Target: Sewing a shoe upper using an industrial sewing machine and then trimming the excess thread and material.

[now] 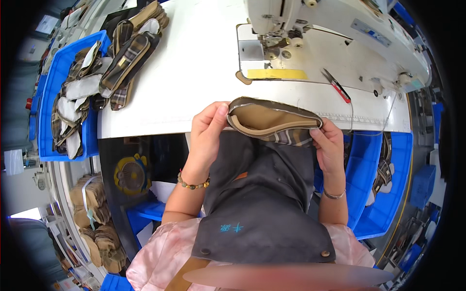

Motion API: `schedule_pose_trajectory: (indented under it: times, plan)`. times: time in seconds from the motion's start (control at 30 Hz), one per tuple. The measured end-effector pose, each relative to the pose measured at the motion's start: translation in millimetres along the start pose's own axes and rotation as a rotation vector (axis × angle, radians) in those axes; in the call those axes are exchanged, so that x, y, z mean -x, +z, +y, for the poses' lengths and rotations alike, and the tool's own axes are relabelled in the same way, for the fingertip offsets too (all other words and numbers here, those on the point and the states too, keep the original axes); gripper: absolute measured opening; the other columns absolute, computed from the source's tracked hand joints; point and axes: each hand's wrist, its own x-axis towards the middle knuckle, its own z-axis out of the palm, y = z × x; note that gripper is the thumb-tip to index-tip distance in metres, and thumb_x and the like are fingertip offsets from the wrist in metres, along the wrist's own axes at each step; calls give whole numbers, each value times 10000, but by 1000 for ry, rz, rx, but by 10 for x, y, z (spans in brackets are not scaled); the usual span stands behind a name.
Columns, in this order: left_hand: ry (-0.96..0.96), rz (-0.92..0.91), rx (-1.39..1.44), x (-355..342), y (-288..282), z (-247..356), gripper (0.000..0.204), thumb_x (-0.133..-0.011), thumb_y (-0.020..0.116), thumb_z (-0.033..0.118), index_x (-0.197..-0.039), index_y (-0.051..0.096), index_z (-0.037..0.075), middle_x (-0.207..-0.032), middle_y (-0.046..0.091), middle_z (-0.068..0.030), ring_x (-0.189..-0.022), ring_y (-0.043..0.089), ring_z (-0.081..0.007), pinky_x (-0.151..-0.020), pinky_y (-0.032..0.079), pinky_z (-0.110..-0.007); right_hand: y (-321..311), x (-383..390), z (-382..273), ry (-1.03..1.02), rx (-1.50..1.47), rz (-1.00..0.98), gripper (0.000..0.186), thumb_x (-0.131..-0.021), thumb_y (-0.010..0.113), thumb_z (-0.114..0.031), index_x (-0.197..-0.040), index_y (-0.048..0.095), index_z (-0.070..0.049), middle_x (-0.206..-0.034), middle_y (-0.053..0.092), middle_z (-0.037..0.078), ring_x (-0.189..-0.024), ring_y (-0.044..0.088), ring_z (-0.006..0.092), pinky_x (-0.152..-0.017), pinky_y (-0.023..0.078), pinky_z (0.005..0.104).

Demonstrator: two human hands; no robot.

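Between my two hands, just off the table's front edge, a plaid shoe upper (292, 137) is held stretched lengthwise. Its opening faces up and shows a tan lining, and a dark, toothed-looking trim runs along the rim. My left hand (208, 127) pinches the left end, thumb on top. At the other end, my right hand (329, 142) grips the rim between thumb and fingers. Beyond the upper stands a white sewing machine (340, 26), its needle area above the metal plate. Red-handled thread snips (338, 88) lie on the table right of that plate.
A blue bin (47, 104) at the left overflows with plaid shoe pieces (127, 60), some lying on the white table (194, 63). More blue bins (363, 169) hang at the right below the tabletop. Bundled tan pieces (90, 196) stack at lower left, near a yellow fan (131, 174).
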Motion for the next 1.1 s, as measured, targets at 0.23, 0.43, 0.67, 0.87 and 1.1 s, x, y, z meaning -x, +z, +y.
schedule_pose_trajectory:
  times: [0.23,0.43,0.67,0.87,1.1]
  plan:
    - [127,115,-540,-212,-113,-194,218,-1015,583,168,-1069,696,-11,-908,673,-21,-793,580,-55,-706,475,-210,-409,143,8,-43,-10,157,243,-931,652,-94,-1161,659,-15,-920,669,-18,-777,587,40,-642,481,197]
    - [126,23,-574,-295,-167,-185,181,-992,629,160,-1044,703,3,-890,673,-13,-760,567,-41,-676,451,-183,-1301,786,-196,-622,-273,868,252,-997,587,-163,-1212,589,-33,-1104,697,70,-893,696,160,-650,561,256]
    - [115,24,-639,-269,-305,-90,143,-969,647,103,-1014,697,-24,-848,653,-7,-732,539,-46,-664,439,-184,-1362,802,159,-186,-583,1134,273,-996,607,-197,-1210,595,-28,-992,700,82,-708,643,154,-579,488,233]
    - [121,27,-748,-385,-435,-1,148,-923,662,32,-1060,700,-8,-913,674,-42,-809,594,-68,-661,489,-208,-496,206,370,-410,98,706,81,-964,638,-69,-945,564,-42,-736,549,16,-547,444,45,-493,362,188]
    - [645,389,-1541,-643,-1176,603,306,-774,779,92,-1065,687,66,-1093,663,-126,-1013,602,-341,-866,493,-428,198,-351,188,-796,560,100,123,-966,586,-35,-860,531,-5,-696,518,49,-553,415,99,-534,362,252]
